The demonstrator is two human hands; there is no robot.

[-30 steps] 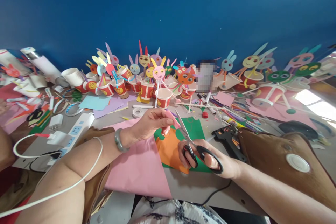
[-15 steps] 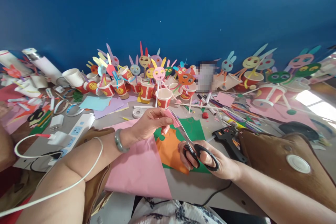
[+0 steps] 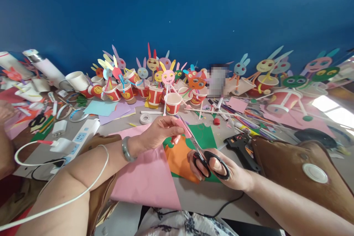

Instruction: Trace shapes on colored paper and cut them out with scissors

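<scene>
Now the left hand [image 3: 159,132] pinches a small pink paper piece [image 3: 183,127] against black-handled metal scissors [image 3: 199,149] gripped in the right hand [image 3: 231,173]; if the paper flexes, the cut could veer towards the pinching fingers.

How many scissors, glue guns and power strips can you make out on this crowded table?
Scissors: 2, one pair in the right hand, another pair lying far left
Glue gun: 1
Power strip: 1
Total: 4
</scene>
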